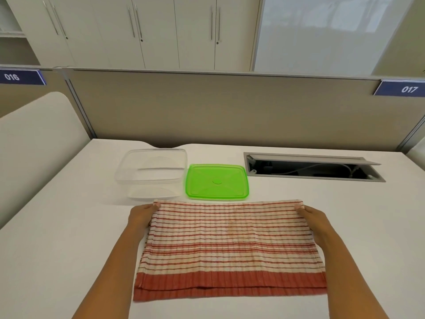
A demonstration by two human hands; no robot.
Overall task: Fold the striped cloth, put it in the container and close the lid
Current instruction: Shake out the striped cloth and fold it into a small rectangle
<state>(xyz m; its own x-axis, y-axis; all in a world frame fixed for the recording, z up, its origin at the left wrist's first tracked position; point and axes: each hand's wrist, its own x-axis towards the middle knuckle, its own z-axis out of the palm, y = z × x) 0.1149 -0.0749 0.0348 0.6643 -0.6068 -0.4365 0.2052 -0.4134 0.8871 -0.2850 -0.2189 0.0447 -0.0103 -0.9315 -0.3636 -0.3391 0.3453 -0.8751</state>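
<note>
Head view: we find the striped cloth (230,247) folded double on the white table (345,215). Our left hand (141,216) and right hand (314,218) each pinch a far corner. Beyond stand the clear container (151,166), open, and the green lid (217,181) just beside it.

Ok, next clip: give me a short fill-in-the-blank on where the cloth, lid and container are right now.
1. The green lid lies flat on the table, to the ____ of the clear container.
2. The container is ____, holding no cloth.
3. The left hand and right hand each grip a ____ corner of the striped cloth.

Missing words: right; empty; far
</note>
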